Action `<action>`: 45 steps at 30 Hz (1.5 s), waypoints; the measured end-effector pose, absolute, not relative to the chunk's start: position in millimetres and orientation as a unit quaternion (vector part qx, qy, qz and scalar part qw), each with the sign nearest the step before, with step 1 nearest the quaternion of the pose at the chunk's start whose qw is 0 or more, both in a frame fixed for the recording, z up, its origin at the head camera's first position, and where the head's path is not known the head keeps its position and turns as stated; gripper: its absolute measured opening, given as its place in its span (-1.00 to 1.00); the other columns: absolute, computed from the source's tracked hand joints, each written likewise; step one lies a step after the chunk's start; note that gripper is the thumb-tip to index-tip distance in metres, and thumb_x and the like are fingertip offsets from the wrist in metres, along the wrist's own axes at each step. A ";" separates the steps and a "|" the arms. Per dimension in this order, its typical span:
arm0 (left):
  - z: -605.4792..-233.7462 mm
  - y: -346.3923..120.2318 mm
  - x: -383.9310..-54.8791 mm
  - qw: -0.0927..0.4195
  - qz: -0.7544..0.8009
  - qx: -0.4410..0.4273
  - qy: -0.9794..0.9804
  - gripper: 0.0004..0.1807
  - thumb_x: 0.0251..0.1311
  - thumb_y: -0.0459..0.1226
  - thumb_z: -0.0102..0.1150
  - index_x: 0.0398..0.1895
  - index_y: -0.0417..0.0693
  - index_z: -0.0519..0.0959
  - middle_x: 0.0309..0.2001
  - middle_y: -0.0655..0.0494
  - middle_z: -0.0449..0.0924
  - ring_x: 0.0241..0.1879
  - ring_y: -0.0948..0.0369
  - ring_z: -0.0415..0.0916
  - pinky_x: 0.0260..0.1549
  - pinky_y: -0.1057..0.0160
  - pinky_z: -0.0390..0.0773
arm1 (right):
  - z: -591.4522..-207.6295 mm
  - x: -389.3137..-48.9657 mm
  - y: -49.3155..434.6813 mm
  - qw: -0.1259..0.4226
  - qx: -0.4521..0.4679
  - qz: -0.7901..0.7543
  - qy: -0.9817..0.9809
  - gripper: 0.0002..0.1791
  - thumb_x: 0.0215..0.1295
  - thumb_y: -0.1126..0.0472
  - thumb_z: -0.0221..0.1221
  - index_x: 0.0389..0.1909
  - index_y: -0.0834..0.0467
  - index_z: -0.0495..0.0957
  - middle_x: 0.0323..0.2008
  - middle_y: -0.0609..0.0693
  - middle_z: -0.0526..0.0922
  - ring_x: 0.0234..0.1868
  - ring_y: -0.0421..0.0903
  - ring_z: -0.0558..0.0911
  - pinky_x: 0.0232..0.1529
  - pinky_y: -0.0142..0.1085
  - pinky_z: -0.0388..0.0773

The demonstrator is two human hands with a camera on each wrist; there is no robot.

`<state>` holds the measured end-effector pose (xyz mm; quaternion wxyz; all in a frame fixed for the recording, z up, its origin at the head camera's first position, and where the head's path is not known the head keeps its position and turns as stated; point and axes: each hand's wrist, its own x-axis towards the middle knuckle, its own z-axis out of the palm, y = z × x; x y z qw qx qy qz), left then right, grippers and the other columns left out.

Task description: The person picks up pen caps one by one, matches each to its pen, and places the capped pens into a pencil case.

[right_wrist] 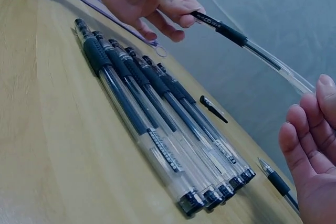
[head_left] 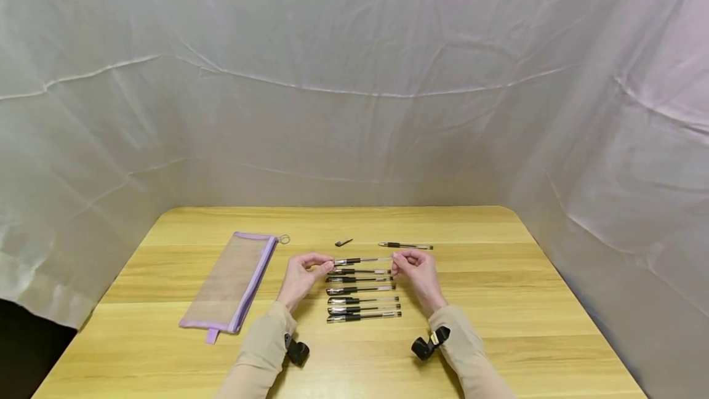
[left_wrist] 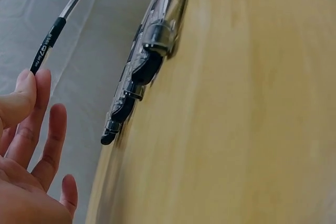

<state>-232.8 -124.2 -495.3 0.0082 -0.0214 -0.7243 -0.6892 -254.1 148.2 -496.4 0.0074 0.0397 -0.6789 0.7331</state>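
A clear gel pen (head_left: 360, 260) with a black grip is held up level between both hands. My left hand (head_left: 303, 273) pinches its capped end between thumb and index finger, the other fingers spread loosely in the left wrist view. The clear far end is pinched by the thumb and fingers of my right hand (right_wrist: 317, 150). Below the held pen, several capped gel pens (right_wrist: 131, 93) lie side by side on the table in a row, caps to the left. Farther back rest a loose black pen cap (right_wrist: 213, 109) and an uncapped gel pen (head_left: 406, 245), its tip pointing left.
A purple-edged mesh pencil pouch (head_left: 227, 282) with a zipper and pull ring lies flat on the left of the wooden table (head_left: 498, 350). Grey cloth (head_left: 354, 140) hangs around the back and sides. Black wrist cameras sit on both sleeves.
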 end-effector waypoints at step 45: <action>-500.3 -119.2 -249.7 0.030 -0.466 0.057 -0.882 -0.87 0.27 -0.26 0.31 -0.16 0.02 0.76 -0.19 0.08 0.79 -0.07 0.04 0.60 0.11 -0.10 0.14 | -514.9 -280.6 148.7 0.052 0.107 0.459 -0.880 -0.90 0.22 0.35 0.36 -0.25 0.17 0.77 -0.21 0.12 0.78 -0.28 -0.15 0.62 -0.25 -0.44 0.50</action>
